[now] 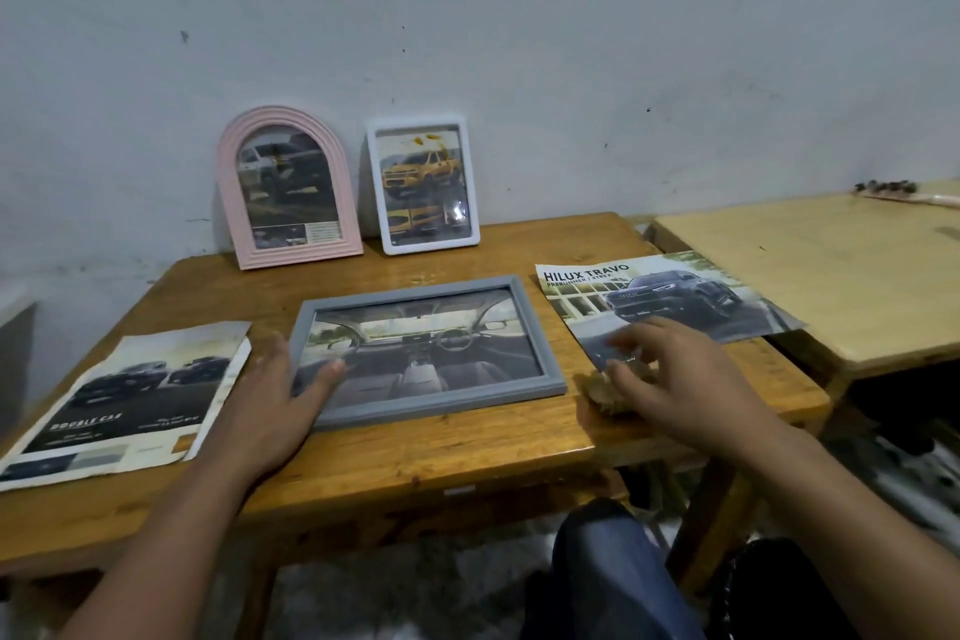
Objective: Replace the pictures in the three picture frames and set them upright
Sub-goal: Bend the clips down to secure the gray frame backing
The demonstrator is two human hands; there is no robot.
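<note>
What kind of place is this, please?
Probably a plain room in a home, not a workshop: a small wooden table against a scuffed painted wall, a second table beside it, and three picture frames, such as the pink frame.

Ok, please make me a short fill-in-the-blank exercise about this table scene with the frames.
1. The pink arched frame and the white frame stand upright against the ____.
2. The grey frame lies ____ on the wooden table.
3. The left hand rests on the grey frame's ____ end.
4. The loose picture under the right hand reads "HILUX ____".

Missing words: wall; flat; left; TRAVO
</note>
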